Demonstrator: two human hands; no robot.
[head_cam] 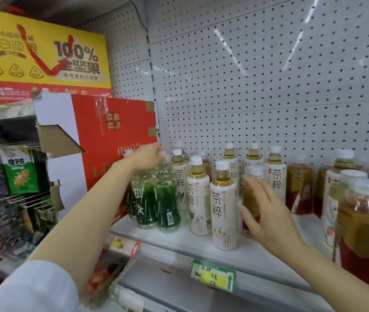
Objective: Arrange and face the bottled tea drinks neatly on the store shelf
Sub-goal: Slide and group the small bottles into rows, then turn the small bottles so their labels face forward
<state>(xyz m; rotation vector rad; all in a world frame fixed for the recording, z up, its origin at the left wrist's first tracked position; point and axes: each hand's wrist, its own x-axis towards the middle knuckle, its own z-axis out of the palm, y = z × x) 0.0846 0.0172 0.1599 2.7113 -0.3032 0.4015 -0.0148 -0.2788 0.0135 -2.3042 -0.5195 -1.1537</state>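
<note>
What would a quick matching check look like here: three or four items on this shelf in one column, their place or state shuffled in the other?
Column 1
1. green-label bottle
2. white-label tea bottle
3. red carton
4. green-bordered price tag

Column 2
A. clipped to the shelf's front edge
B. gripped at the cap by the left hand
C. standing nearest the shelf front, just left of the right hand
D. at the shelf's left end, behind the green bottles

Pairs: 1-B, 2-C, 3-D, 4-A
</note>
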